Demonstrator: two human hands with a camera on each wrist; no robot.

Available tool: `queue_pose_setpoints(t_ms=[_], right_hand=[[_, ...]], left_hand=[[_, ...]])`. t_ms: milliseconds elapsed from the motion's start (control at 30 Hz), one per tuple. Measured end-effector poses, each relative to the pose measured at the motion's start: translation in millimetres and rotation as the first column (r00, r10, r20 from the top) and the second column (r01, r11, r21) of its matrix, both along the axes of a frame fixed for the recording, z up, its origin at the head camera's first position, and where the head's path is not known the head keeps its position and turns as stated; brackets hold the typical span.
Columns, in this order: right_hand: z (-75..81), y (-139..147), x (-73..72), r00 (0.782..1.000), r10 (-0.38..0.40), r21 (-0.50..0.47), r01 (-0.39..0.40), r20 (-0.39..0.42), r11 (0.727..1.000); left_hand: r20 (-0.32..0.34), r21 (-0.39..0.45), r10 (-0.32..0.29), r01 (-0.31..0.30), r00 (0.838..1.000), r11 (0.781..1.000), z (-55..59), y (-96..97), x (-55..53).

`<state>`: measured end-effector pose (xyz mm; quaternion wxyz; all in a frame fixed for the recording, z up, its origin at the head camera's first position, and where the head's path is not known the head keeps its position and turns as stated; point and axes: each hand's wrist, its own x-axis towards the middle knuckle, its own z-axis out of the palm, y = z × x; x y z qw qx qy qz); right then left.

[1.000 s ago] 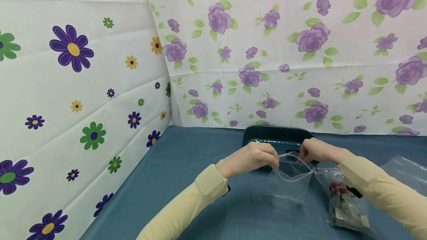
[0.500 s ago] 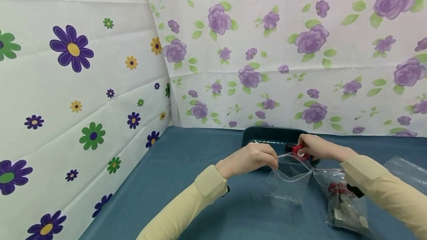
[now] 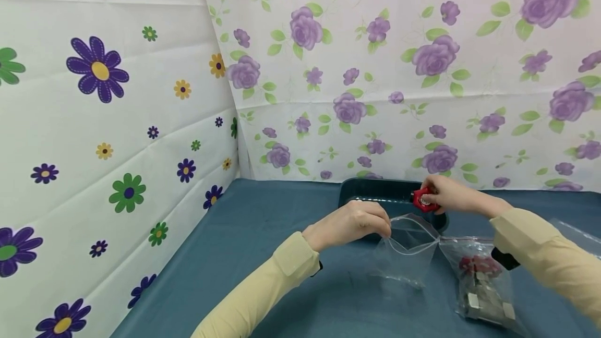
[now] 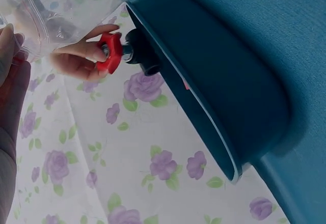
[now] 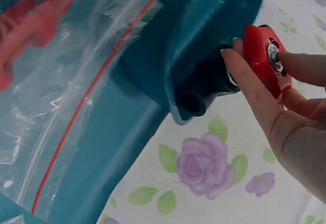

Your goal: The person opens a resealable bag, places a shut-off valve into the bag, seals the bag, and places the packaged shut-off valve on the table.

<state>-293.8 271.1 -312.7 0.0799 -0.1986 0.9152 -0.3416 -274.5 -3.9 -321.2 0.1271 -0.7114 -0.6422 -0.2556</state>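
My right hand (image 3: 448, 194) grips a valve by its red handwheel (image 3: 424, 200), thumb on the wheel's centre. In the right wrist view the valve's black pipe body (image 5: 204, 84) shows an open round end, over the rim of the dark green tray (image 3: 347, 192). With its fingertips my left hand (image 3: 359, 222) pinches the edge of a clear zip bag (image 3: 406, 262), whose mouth gapes. Seen from the left wrist, the bag (image 4: 46, 20) hangs beside the right hand and the red wheel. The valve is above and behind the bag's mouth, apart from it.
On the blue-covered table (image 3: 286, 202), right of the open bag, lies a zip bag (image 3: 485, 286) with red-handled metal parts inside. Another clear bag (image 3: 575, 233) lies at the far right, partly behind the sleeve. Flowered cloth (image 3: 300, 82) walls the back and left.
My right hand has come up out of the tray with the valve, lifting it above the rim and slightly right. The left hand keeps its hold on the bag, nearly still.
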Motion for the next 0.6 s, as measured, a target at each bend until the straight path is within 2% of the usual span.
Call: queue_pose_setpoints(t_ms=[133, 267, 600], right_hand=[[8.1, -1, 0.8, 1.000, -0.005, -0.076, 0.007, 0.020, 0.997], [14.5, -1, 2.4, 1.000, 0.005, -0.098, -0.002, 0.026, 0.995], [18.3, 1, 4.4, 0.996, 0.037, -0.021, -0.038, -0.081, 0.999]], left_hand=[[0.008, 0.005, -0.002, 0.002, 1.000, 1.000, 0.2, 0.1, -0.5], [0.007, 0.010, -0.004, 0.004, 1.000, 1.000, 0.0, 0.8, -1.0], [-0.004, 0.014, -0.004, 0.004, 1.000, 1.000, 0.1, 1.2, 0.2]])
